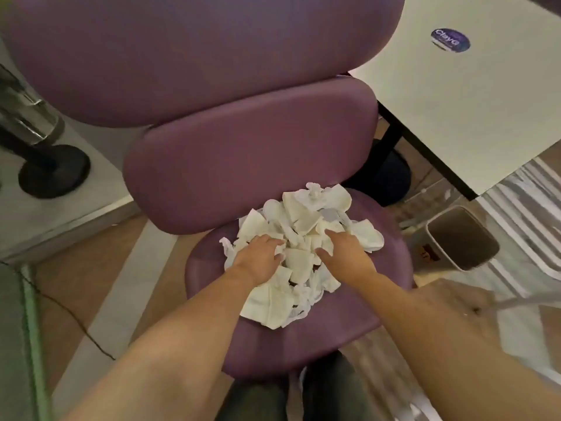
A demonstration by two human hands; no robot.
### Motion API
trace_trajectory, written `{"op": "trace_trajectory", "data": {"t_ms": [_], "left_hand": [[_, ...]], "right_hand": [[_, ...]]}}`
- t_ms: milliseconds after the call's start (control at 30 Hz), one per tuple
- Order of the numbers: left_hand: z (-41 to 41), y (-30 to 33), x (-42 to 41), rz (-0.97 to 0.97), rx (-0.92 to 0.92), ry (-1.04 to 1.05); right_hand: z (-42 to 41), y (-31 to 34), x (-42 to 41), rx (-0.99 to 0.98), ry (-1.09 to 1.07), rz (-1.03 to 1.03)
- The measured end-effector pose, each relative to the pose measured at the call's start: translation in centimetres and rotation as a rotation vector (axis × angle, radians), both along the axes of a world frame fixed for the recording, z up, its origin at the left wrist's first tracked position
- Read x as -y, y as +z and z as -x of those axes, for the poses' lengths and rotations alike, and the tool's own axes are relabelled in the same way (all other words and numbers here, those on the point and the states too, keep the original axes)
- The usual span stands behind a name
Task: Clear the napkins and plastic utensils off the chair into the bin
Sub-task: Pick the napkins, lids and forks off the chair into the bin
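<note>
Hands (pixel 261 258), two, on one napkin heap (pixel 299 238).

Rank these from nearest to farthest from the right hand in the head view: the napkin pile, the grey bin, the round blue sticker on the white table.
1. Pile of white napkins, under the right hand, on the purple seat.
2. Grey plastic bin, on the floor to the right.
3. Round blue sticker, far upper right on the white table.

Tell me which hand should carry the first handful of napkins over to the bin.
Probably the right hand: it rests on the napkin pile, and the bin stands on that side of the chair.
</note>
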State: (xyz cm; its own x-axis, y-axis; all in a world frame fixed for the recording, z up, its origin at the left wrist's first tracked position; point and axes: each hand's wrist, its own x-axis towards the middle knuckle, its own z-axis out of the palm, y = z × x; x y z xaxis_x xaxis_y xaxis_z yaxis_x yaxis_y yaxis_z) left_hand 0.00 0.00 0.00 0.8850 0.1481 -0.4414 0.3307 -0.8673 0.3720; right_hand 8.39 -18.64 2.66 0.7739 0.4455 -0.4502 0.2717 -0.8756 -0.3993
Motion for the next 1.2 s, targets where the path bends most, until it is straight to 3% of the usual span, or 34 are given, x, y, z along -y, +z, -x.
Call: {"op": "trace_trajectory", "data": {"t_ms": [233, 533, 733, 967, 1200], "left_hand": [[-4.6, -4.9, -1.4, -0.056, -0.041, 0.091], [-6.3, -8.9, -1.7, -0.189, -0.169, 0.162], [-6.1, -10.5, -0.7, -0.204, -0.140, 0.282], [-6.4, -10.3, 0.2, -0.184, -0.039, 0.436], [-6.2, -7.8, 0.2, -0.192, 0.079, 0.619]], "right_hand": [[-6.4, -4.4, -1.8, 0.017, 0.041, 0.097], [-13.0, -11.1, -3.8, -0.137, 0.055, 0.197], [-15.4, -14.2, -4.4, -0.189, 0.087, 0.258], [-16.9, -15.3, -5.0, -0.334, -0.004, 0.140], [-15.8, -12.8, -3.5, -0.571, -0.340, -0.185]]}}
